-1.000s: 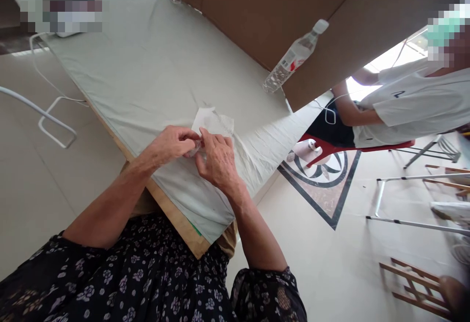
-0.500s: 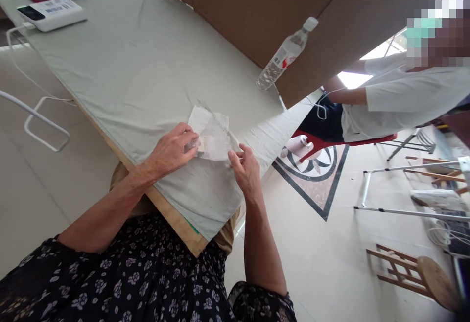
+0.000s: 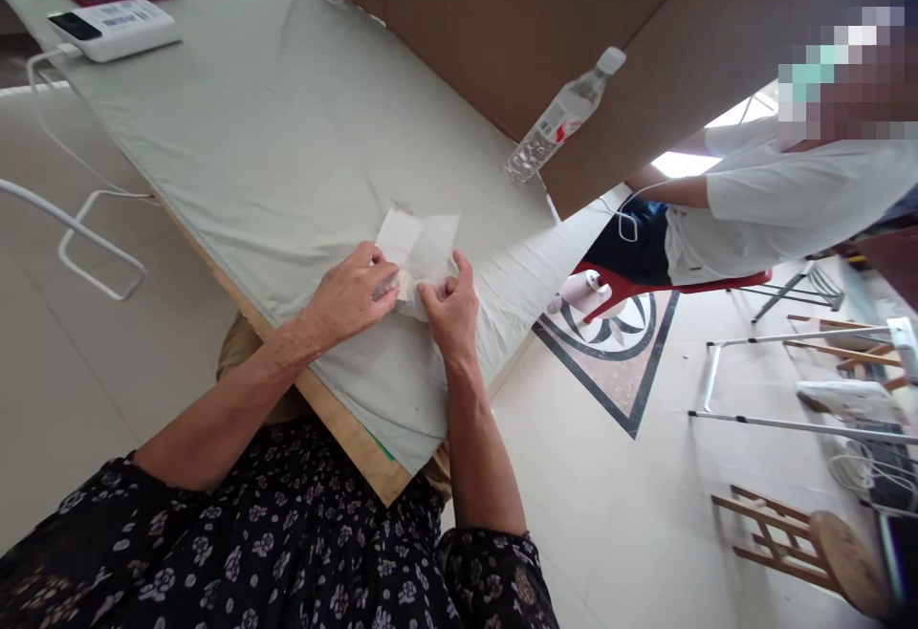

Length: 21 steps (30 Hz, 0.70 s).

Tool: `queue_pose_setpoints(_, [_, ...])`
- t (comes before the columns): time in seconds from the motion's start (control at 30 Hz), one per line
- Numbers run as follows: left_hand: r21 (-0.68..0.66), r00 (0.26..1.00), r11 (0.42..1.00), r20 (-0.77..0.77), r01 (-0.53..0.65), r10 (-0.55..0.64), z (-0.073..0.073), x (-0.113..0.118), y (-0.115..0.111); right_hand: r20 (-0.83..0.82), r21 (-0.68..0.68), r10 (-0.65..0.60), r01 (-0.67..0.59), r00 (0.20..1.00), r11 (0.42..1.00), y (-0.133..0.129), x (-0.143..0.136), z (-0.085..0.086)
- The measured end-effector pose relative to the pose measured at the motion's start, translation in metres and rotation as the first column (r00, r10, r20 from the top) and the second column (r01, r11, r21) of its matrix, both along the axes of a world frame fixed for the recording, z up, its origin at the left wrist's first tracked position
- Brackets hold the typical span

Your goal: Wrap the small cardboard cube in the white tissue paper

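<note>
one thin white sheet lies on the tablecloth near the frame's centre, between the left hand, which grasps a crumpled clear wrapper, and the right hand, whose pinch i cannot confirm. uneven pulling could tear it; a snagged cloth might topple the plastic bottle, upper right.

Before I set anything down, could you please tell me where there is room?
The tablecloth lies bare between the white device, cardboard box and left hand; the near corner is crowded with the right hand and thin white sheet.
</note>
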<state>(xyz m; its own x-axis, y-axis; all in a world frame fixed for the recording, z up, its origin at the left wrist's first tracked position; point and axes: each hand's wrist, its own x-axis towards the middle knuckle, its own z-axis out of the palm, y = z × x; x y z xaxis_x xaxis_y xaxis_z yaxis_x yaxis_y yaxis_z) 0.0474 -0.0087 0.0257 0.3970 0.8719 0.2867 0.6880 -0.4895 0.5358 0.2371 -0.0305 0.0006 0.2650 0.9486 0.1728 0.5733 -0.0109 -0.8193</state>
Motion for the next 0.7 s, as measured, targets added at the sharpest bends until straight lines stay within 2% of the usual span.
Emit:
queue_pose_setpoints(0.13, [-0.010,1.000,1.000,-0.021,0.006,-0.006,0.001,0.003,0.000,-0.071,0.050,-0.030,0.033,0.997,0.998,-0.006,-0.008,0.009])
queue_pose_setpoints(0.3, [-0.044,1.000,0.999,-0.011,0.012,-0.012,0.004,0.005,0.001,-0.207,0.040,0.026,-0.019,0.978,0.999,0.002,-0.023,0.014])
queue_pose_setpoints(0.43, [-0.096,1.000,0.995,-0.003,0.005,-0.005,0.003,0.005,0.002,-0.239,0.004,0.084,-0.086,0.967,0.996,0.006,-0.033,0.018])
queue_pose_setpoints(0.57, [-0.154,0.992,0.988,0.122,0.029,-0.010,-0.001,0.003,0.003,-0.257,-0.016,0.222,-0.234,0.941,0.972,-0.002,-0.026,0.025])
queue_pose_setpoints(0.7, [-0.197,0.963,0.979,0.271,0.053,0.002,-0.004,-0.002,0.002,-0.248,-0.033,0.437,-0.458,0.865,0.888,-0.009,-0.010,0.031])
